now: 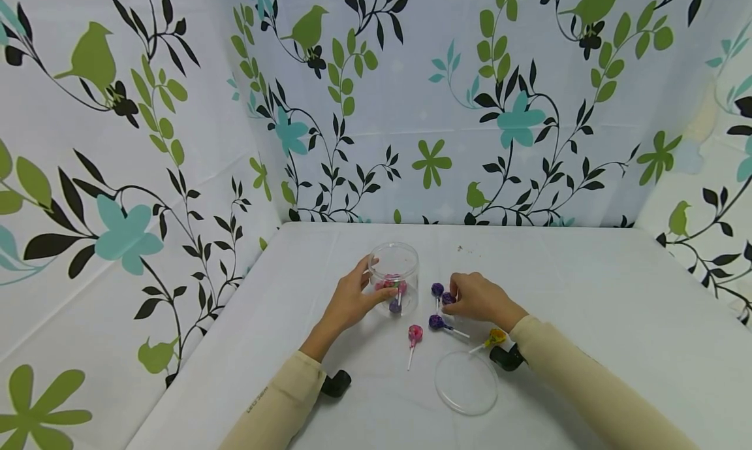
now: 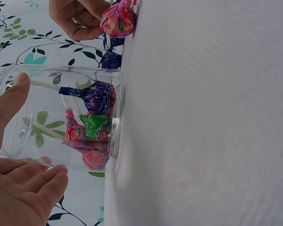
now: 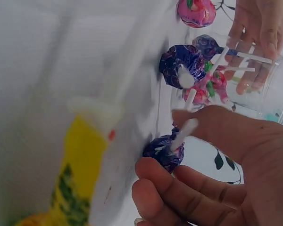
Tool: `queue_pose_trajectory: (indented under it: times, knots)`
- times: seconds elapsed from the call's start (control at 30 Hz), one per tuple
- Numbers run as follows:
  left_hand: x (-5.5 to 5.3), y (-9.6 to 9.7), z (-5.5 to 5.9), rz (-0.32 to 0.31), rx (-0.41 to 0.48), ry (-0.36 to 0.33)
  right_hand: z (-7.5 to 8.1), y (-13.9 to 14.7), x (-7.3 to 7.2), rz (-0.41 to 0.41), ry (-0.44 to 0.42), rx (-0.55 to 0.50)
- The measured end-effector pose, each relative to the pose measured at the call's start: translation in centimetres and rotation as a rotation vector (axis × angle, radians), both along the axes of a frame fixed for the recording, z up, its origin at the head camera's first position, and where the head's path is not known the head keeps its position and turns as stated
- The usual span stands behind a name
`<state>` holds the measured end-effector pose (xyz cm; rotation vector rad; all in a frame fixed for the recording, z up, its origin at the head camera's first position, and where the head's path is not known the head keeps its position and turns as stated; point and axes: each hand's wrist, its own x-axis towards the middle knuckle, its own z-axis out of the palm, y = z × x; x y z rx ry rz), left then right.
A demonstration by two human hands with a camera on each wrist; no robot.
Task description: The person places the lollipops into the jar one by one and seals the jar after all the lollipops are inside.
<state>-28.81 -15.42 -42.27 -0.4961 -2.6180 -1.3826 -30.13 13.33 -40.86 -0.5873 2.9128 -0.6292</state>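
Observation:
My left hand grips a clear round jar from its left side, thumb at the front and fingers behind. In the left wrist view the jar stands upright, holding pink lollipops, a purple one and a green-wrapped one. To the right of the jar, my right hand pinches a purple lollipop with thumb and curled fingers, its white stick pointing up past the thumb. Two other purple lollipops lie beside that hand.
A pink lollipop lies in front of the jar. By the right wrist is a yellow lollipop, its stick reaching toward a clear round lid on the white table. Patterned cloth hangs behind and at both sides.

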Motion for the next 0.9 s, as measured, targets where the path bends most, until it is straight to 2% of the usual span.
queue_pose_trajectory:
  times: [0.2,0.47,0.9]
  knots:
    - [0.0,0.0,0.0,0.003,-0.001,0.003,0.1,0.7,-0.2,0.011,-0.002,0.011]
    - [0.1,0.1,0.1,0.007,0.0,-0.01,-0.2,1.7,-0.4,0.061,0.067,-0.032]
    - [0.1,0.1,0.1,0.012,0.005,-0.016,0.1,1.9,-0.4,0.048,0.099,-0.071]
